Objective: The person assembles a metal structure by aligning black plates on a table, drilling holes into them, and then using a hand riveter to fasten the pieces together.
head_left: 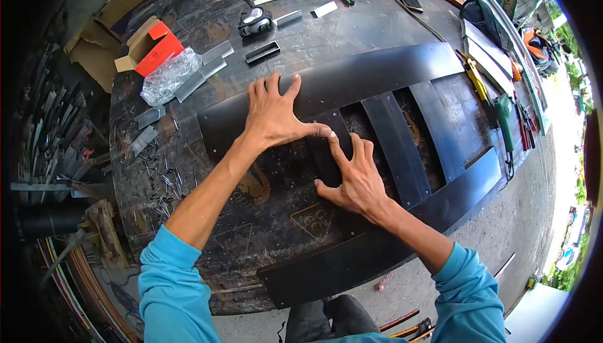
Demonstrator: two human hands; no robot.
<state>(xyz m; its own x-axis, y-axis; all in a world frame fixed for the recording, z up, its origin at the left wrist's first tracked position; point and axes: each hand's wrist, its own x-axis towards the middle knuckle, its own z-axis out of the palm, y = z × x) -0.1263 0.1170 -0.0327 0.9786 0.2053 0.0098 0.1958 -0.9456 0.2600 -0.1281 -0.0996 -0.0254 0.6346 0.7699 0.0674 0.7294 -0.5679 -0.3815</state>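
Note:
Both of my hands are on a frame of dark metal strips. My left hand [273,117] spans the far long panel [377,73], its fingers bent over the far edge. Its thumb reaches onto the end of a dark cross slat [323,155]. My right hand [359,183] straddles that slat, thumb at its left edge and fingers toward its right edge. The right index fingertip meets my left thumb. Two more cross slats [397,145] run to the near long panel [358,258]. Small rivets or screws dot the joints.
Loose rivets [166,186] lie on the left of the worn table [151,224]. Behind are a red box [164,48], bubble wrap [171,76], a respirator mask [255,21] and a short metal tube [262,53]. A green power tool [504,117] lies at the right.

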